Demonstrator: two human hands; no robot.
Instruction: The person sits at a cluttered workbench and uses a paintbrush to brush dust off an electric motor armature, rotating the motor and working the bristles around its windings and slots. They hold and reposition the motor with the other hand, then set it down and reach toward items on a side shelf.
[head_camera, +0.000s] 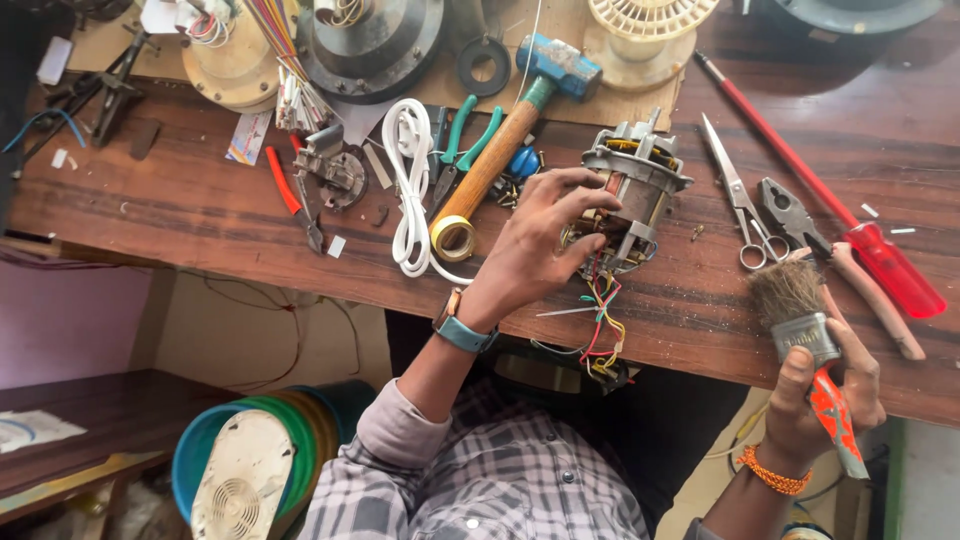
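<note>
My left hand (535, 245) grips a small electric motor (630, 190) that lies on the wooden workbench (200, 200), fingers wrapped over its metal frame. Coloured wires (600, 320) trail from the motor over the bench's near edge. My right hand (825, 395) holds a paintbrush (800, 315) with worn brown bristles and an orange handle, bristles pointing up, at the bench's near right edge. The brush is apart from the motor, to its right.
A wooden-handled hammer with a blue head (500, 140), a white cable (408, 180), green-handled pliers (462, 140) and red-handled cutters (290, 195) lie left of the motor. Scissors (740, 195), pliers (830, 250) and a red screwdriver (850, 220) lie right. Fan motor parts (370, 40) crowd the back.
</note>
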